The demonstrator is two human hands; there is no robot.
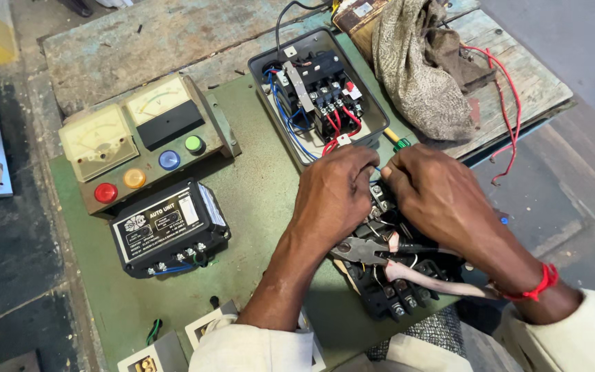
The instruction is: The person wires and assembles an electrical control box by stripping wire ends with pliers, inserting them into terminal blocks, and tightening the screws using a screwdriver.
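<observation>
My left hand [335, 196] and my right hand [439, 196] are curled down side by side on a black contactor block [394, 300] at the right edge of the green panel board [256, 200]. Their fingertips meet at the block's far end, and what they pinch there is hidden. A pair of pliers [359, 250] with pale pink handles lies across the block under my wrists; neither hand visibly grips it. A red thread is tied round my right wrist.
Just beyond my hands stands an open grey starter box [263, 58] with red and blue wires. A meter panel [139, 138] with coloured lamps and a black unit box [166, 231] sit to the left. A cloth [414, 62], a loose red wire [512, 103] and a green-handled screwdriver [401, 144] lie behind.
</observation>
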